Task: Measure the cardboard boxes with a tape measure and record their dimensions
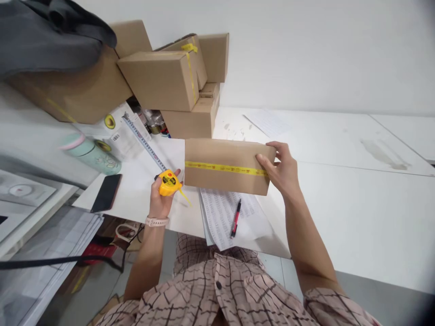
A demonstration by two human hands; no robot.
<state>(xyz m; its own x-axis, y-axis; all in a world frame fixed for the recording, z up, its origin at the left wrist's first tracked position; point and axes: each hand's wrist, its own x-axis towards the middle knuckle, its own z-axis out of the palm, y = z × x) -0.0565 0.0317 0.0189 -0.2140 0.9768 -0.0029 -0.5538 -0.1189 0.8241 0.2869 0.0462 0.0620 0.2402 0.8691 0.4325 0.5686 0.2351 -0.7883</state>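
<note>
My left hand (pixel 162 194) is wrapped round a yellow tape measure (pixel 170 182), whose blade (pixel 145 144) sticks out up and to the left over the table. A yellow wrist strap dangles from its case. Just right of it is a cardboard box (pixel 224 154) with a strip of yellow printed tape across its face. My right hand (pixel 280 167) grips the box's right end, thumb on the near face and fingers behind the edge. Below the box lie printed sheets (pixel 220 213) with a red and black pen (pixel 235 218) on top.
Several cardboard boxes (pixel 159 81) are stacked at the back left, with a dark grey bag (pixel 50 40) nearby. A mint green bottle (pixel 91 151) and a phone (pixel 106 193) are at left. Another sheet of paper (pixel 267 121) lies by the wall on the white table (pixel 340 203).
</note>
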